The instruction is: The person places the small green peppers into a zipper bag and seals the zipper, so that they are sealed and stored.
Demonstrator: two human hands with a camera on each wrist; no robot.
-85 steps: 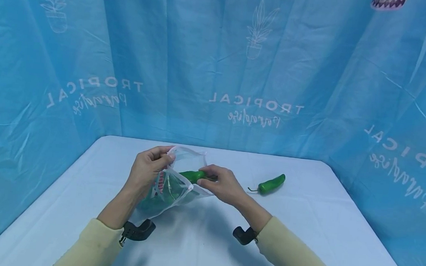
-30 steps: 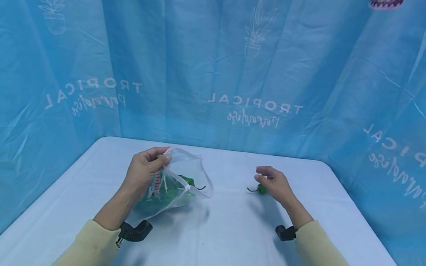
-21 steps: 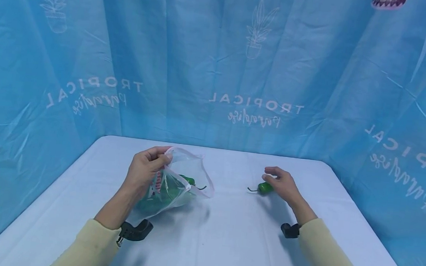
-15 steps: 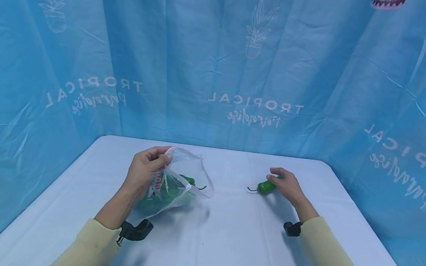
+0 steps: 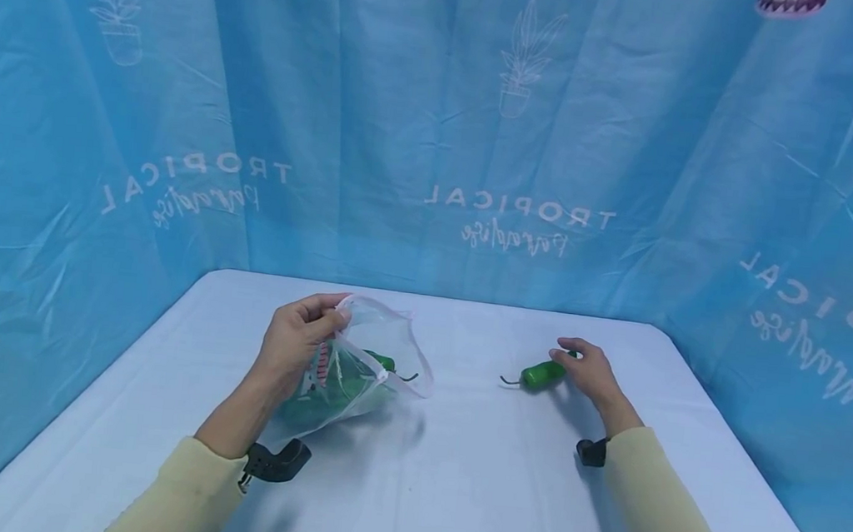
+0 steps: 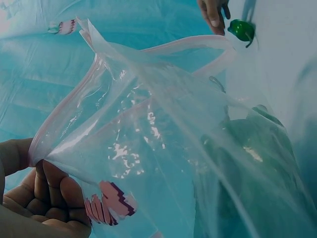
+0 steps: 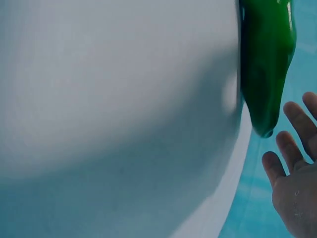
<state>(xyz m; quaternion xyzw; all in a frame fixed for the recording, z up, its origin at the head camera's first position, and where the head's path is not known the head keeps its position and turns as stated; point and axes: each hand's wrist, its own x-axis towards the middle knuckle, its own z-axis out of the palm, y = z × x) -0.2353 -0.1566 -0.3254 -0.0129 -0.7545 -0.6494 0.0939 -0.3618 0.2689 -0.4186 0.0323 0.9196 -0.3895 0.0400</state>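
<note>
My left hand [image 5: 295, 341] pinches the pink-edged rim of a clear zip bag [image 5: 359, 398] between thumb and fingers. The bag's mouth gapes towards the right. Inside lie green peppers, blurred by the plastic; one pepper [image 5: 380, 362] points its stem out at the mouth. On the right of the table, a loose green pepper [image 5: 541, 376] lies with its thin stem to the left. My right hand [image 5: 592, 374] hovers at this pepper's far tip. In the right wrist view the fingers [image 7: 298, 121] are spread and apart from the pepper [image 7: 267, 59].
A white cloth [image 5: 441, 467] covers the table. Blue printed curtains [image 5: 407, 131] hang behind it and along both sides. Each wrist carries a black camera mount, the left one [image 5: 279, 460] close to the bag's lower end.
My right hand has left the pepper at the bag's mouth and moved right to the loose pepper, then slid along above it towards its tip. My left hand keeps holding the bag.
</note>
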